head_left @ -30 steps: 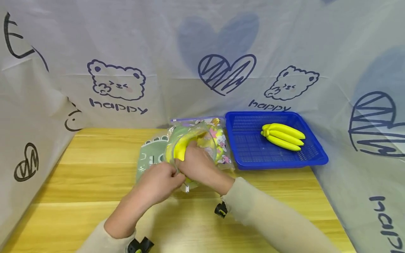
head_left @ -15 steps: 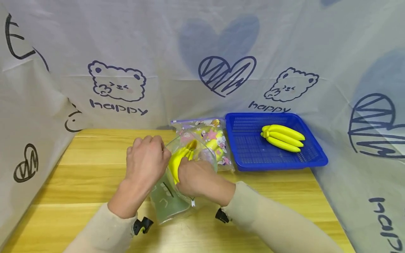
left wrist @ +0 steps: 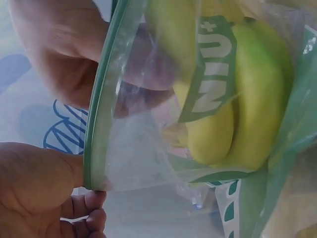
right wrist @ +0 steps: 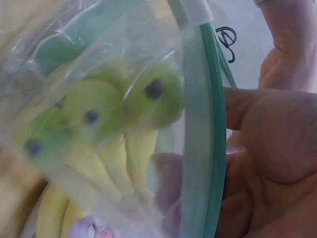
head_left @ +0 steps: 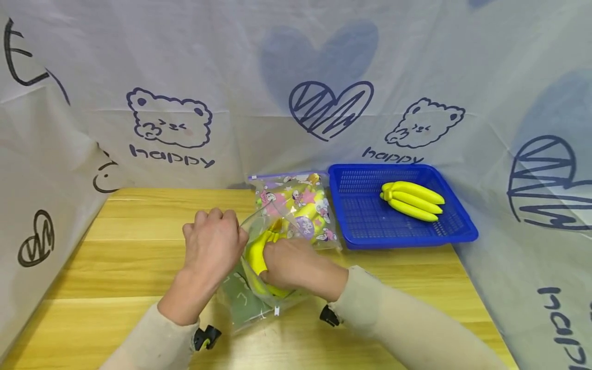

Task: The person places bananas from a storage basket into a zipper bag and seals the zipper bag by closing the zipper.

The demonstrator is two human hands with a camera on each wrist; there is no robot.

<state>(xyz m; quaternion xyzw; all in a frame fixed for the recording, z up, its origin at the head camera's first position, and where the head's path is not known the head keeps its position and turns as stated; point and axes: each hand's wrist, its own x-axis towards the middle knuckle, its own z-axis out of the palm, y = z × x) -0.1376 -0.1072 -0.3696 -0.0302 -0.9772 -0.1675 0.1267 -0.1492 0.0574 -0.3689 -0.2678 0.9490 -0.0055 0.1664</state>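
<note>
Head view: the left hand [head_left: 213, 246] is pinching the rim [left wrist: 94, 106] between thumb and fingers, at the left of the bag [head_left: 250, 303]. The right hand [head_left: 293, 262] is reaching into the bag's mouth, its fingers lying against the bananas [head_left: 256, 253]; whether they are gripping, one cannot tell. The bananas are resting inside the bag. Good handling is probably calling for a taut, wide rim, so that the right hand is clearing it without snagging. Behind the bag a pouch [head_left: 302, 205] is lying; farther right of the bag, a basket [head_left: 358, 241] is holding another bunch [head_left: 411, 200].
</note>
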